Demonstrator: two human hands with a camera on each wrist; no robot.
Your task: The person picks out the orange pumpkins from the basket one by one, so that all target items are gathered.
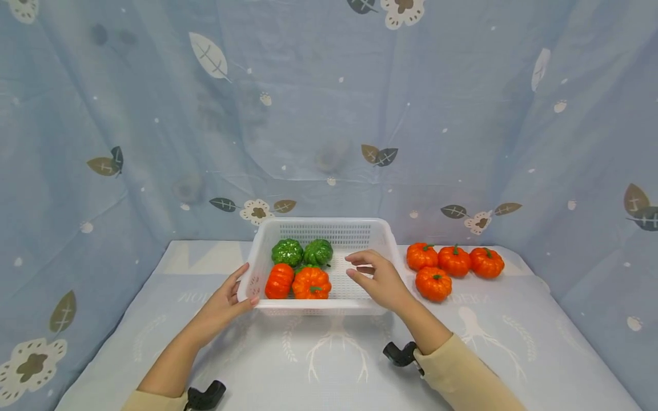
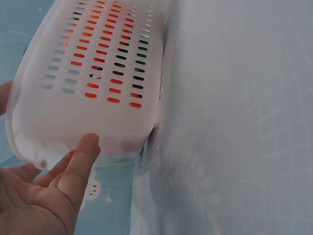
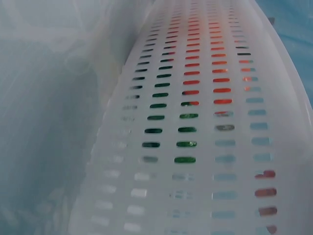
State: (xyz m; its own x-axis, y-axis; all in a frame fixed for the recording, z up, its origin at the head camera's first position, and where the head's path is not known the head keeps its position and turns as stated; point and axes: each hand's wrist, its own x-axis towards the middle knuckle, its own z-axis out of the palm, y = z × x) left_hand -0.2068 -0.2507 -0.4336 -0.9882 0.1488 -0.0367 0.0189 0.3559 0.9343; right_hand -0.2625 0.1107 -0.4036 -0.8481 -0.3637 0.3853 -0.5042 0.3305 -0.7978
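Observation:
A white plastic basket (image 1: 329,308) with slotted walls holds two small dark-green pumpkins (image 1: 287,252) at its left rear. In front of them lie a red-orange pumpkin (image 1: 280,281) on its side and an orange pumpkin (image 1: 312,283) with a green stem. My left hand (image 1: 221,308) grips the basket's front left corner, thumb by the rim and fingers along the outer wall. Over the basket's right half, my right hand (image 1: 379,281) hovers with loosely bent fingers and nothing in it. The right wrist view shows the basket's slotted wall (image 3: 205,112), with green and orange behind the slots.
Several orange pumpkins (image 1: 434,284) sit grouped on the table to the right of the basket. A pale patterned cloth (image 1: 339,365) covers the table. Blue printed curtain (image 1: 308,114) hangs behind and at both sides.

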